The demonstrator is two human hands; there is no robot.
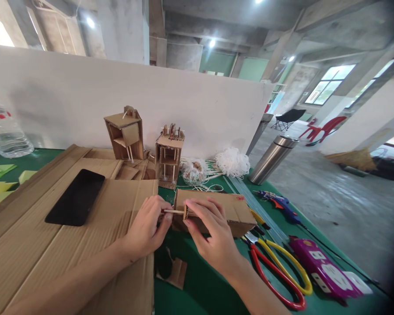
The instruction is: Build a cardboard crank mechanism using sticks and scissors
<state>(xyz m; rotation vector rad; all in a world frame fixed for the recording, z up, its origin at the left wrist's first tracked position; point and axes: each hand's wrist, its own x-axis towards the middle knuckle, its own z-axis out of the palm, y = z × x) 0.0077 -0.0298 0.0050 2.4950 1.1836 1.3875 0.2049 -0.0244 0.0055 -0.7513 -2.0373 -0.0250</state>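
Observation:
My left hand [147, 225] is closed, thumb and fingers pinching a thin wooden stick [174, 211] that points to the right. The stick's far end meets a small cardboard piece [185, 212], seen nearly edge-on. My right hand [213, 229] grips that piece between thumb and fingers, which partly cover it. Just behind both hands lies a closed cardboard box [233, 209]. Below them, on the green tabletop [197, 288], is a cardboard scrap [177, 273] with a dark round shape beside it.
Cardboard sheets [118, 210] carrying a black phone [75, 197] cover the left side. Two cardboard models [124, 135] stand by the white partition [184, 105]. To the right are red-and-yellow-handled cutters [276, 271], a glue gun [279, 203], a purple power strip [325, 267] and a steel flask [272, 159].

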